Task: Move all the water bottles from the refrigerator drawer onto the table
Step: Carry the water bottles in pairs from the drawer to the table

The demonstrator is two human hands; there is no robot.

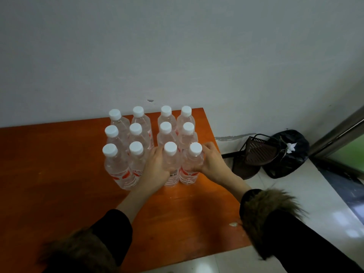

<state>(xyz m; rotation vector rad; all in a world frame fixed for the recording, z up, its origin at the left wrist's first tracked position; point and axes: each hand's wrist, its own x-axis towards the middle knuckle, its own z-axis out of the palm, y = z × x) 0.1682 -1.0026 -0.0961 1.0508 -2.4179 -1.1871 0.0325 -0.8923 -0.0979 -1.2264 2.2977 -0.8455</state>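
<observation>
Several clear water bottles with white caps and red labels stand upright in rows on the orange wooden table (59, 174), near its far right corner. My left hand (157, 170) is wrapped around the front bottle second from the right (171, 154). My right hand (210, 160) grips the front right bottle (194, 160). Both of these bottles stand on the table top, side by side. The refrigerator drawer is out of view.
A white wall runs behind the table. On the pale tiled floor to the right lie a dark slatted basket (254, 152) and a tied black rubbish bag (289, 150). A metal door frame (338, 133) stands at the far right. The table's right edge is just beside my right forearm.
</observation>
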